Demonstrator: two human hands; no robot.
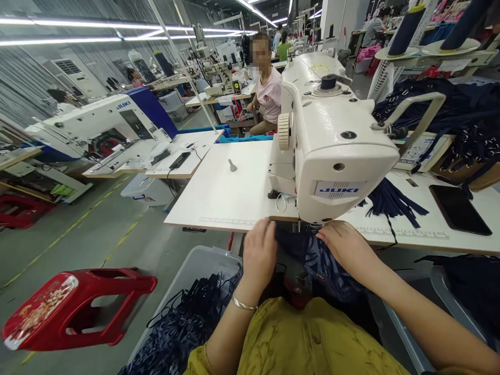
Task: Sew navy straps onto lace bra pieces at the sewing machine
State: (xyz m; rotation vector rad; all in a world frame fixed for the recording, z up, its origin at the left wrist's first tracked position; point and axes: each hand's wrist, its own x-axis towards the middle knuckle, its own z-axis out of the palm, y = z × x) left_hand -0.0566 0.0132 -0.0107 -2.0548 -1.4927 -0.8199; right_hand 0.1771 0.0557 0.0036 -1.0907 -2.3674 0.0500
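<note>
In front of me a white JUKI sewing machine (339,172) stands on a white table, its needle area low at the near edge. Navy fabric (324,265) with a lighter blue pattern runs under the machine head and hangs over the table edge toward my lap. My left hand (261,255), a silver bangle on its wrist, has curled fingers gripping the fabric's left part. Close to the needle on the right, my right hand (347,250) pinches the same fabric; its fingertips are partly hidden behind the machine head and cloth.
A clear bin (187,265) of navy pieces stands at lower left beside a red stool (78,307). On the table lie a small metal piece (232,165), navy strips (390,200) and a phone (460,209). A grey bin (449,284) is at right. A co-worker (269,94) sits beyond.
</note>
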